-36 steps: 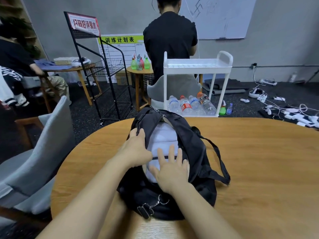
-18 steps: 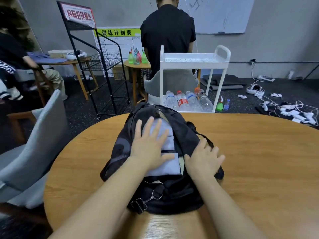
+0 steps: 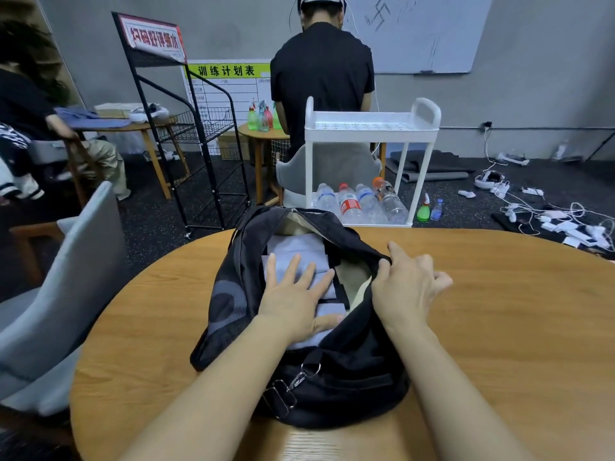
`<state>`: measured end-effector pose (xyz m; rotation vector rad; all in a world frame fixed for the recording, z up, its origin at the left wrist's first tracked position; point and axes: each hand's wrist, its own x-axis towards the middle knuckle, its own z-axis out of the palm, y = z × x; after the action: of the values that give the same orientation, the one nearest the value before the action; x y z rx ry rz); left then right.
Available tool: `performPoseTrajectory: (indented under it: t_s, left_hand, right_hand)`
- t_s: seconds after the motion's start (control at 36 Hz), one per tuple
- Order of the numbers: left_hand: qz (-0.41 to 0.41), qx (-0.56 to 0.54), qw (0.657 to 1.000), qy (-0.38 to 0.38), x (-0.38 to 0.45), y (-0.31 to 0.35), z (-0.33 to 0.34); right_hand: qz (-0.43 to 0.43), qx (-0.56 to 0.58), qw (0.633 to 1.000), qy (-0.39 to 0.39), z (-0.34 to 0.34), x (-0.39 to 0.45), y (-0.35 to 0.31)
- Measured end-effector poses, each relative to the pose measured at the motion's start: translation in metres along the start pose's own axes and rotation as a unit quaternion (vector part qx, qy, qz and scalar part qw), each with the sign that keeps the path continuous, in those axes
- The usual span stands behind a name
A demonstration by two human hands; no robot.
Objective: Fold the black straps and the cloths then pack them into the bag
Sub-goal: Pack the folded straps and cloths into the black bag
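Bag (image 3: 346, 364) gapes, right hand (image 3: 404, 287) gripping its rim, flat left-hand fingers (image 3: 293, 271) pressing cloths (image 3: 296, 249).

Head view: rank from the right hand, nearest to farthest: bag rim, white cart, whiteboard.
From the right hand:
1. Bag rim: pinched by the thumb and fingers, on the bag's right side.
2. White cart: on the floor beyond the table's far edge.
3. Whiteboard: on the back wall, upper right.
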<state>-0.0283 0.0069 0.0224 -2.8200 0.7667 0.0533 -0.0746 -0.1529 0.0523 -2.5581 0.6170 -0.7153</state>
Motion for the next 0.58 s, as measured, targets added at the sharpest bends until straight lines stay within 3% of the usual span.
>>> performPoseTrajectory:
  t_s: [0.22, 0.36, 0.58]
  left_hand:
    - [-0.052, -0.050, 0.997, 0.011, 0.007, 0.032, -0.001]
    - [-0.072, -0.044, 0.996, 0.017, 0.014, 0.040, -0.007]
    - [-0.068, -0.030, 0.995, 0.058, 0.019, 0.019, -0.021]
  right_hand:
    - [0.002, 0.051, 0.999, 0.010, 0.000, 0.028, 0.015]
    - [-0.050, 0.039, 0.998, -0.008, 0.000, 0.030, 0.009]
    - [-0.080, 0.022, 0.995, 0.048, 0.008, 0.008, 0.003]
